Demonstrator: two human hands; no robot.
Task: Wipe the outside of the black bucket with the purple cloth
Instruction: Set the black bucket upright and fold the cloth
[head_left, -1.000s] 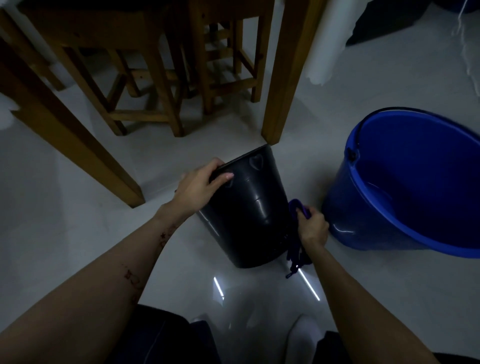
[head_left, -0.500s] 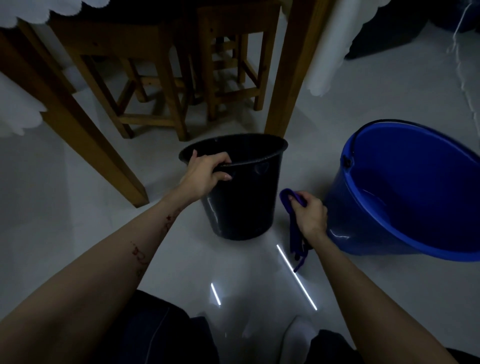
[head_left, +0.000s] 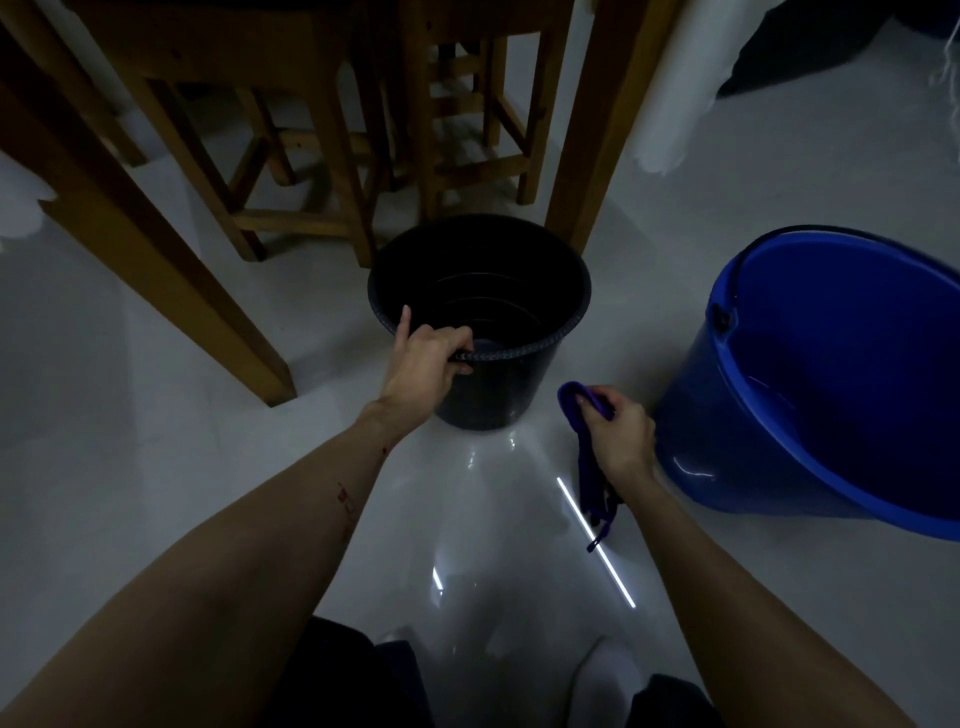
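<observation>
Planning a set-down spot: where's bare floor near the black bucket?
Bare white floor lies left of the round black plastic bucket, beside the wooden table leg. Crowded on the right: right hand with purple cloth fills the gap before the large blue bucket.

Bucket (head_left: 493, 384): we find it upright on the floor (head_left: 156, 415), central, directly before us.
Left hand (head_left: 423, 364): we note it on the bucket's near rim, at the left side, fingers curled over the edge.
Right hand (head_left: 621, 436): to the right of the bucket, apart from it, closed round the cloth (head_left: 587, 447).
Cloth: it hangs below the right hand, its lower end near the floor.
Second bucket (head_left: 810, 395): further right, just beside the right hand.
Table legs (head_left: 602, 119): behind the first bucket, and to the left.
Stools (head_left: 291, 145): behind, under the table.
</observation>
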